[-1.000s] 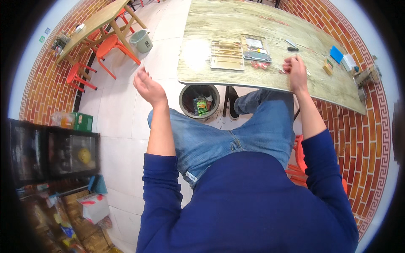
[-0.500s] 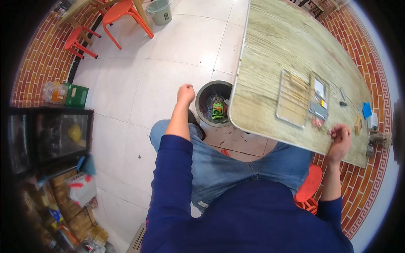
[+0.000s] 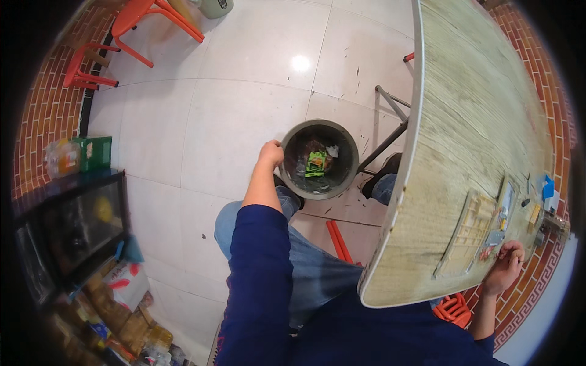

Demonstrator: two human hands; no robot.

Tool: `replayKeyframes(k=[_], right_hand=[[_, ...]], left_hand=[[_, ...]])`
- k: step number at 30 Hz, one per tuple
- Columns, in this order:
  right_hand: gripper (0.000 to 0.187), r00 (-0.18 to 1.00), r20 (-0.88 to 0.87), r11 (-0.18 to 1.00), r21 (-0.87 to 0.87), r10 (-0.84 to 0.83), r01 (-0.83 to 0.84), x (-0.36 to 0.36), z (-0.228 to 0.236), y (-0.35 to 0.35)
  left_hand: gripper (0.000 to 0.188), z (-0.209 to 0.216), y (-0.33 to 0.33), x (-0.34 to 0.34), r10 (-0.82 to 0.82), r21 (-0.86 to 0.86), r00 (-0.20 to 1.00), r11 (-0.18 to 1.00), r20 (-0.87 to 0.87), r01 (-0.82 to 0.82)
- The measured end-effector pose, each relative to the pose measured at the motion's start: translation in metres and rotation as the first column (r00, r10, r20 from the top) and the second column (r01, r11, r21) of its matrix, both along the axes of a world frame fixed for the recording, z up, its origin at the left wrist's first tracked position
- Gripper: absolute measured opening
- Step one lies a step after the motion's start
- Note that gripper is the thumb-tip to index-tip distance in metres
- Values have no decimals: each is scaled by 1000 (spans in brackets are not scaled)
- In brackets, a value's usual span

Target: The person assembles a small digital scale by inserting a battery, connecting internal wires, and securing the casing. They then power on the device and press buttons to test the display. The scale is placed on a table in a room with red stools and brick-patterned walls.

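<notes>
My left hand is closed at the left rim of a grey trash bin, its fingertips hidden at the edge. Inside the bin lie a green wrapper and a crumpled white scrap. Resting at the table's near right edge, my right hand has its fingers curled in; whatever they hold is hidden. Beside it are small reddish pieces, a clear divided tray and a narrow grey case.
The wood-patterned table covers the right side, with a blue item and a yellowish block at its far right. A metal table leg stands beside the bin. Red stools and a dark glass-fronted cabinet are on the left.
My left hand has come from beside the bin to its rim. The view has shifted left, so more of the bin shows. My right hand stays at the table edge, fingers curled.
</notes>
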State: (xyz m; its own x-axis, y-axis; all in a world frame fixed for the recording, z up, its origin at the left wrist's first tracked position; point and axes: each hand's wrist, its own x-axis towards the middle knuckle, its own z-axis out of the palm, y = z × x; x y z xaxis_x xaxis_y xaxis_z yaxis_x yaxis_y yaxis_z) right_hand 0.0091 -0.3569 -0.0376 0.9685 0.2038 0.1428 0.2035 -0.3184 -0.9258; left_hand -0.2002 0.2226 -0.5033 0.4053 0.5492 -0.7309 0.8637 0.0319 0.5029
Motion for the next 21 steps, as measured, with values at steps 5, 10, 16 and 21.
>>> replayKeyframes(k=[5, 10, 16, 21], right_hand=[[19, 998, -4, 998, -31, -63, 63, -3, 1, 4], [22, 1000, 24, 999, -44, -14, 16, -7, 3, 5], [24, 995, 52, 996, 34, 86, -88, -7, 3, 11], [25, 974, 189, 979, -134, -127, 154, -13, -5, 21]], left_hand=[[44, 2, 34, -11, 217, -121, 969, 965, -119, -231], [38, 11, 44, -13, 148, -243, 972, 951, -181, -190], [36, 19, 38, -6, 274, -252, 953, 921, -127, -299], [36, 10, 18, 25, 249, -348, 966, 902, -61, -255]])
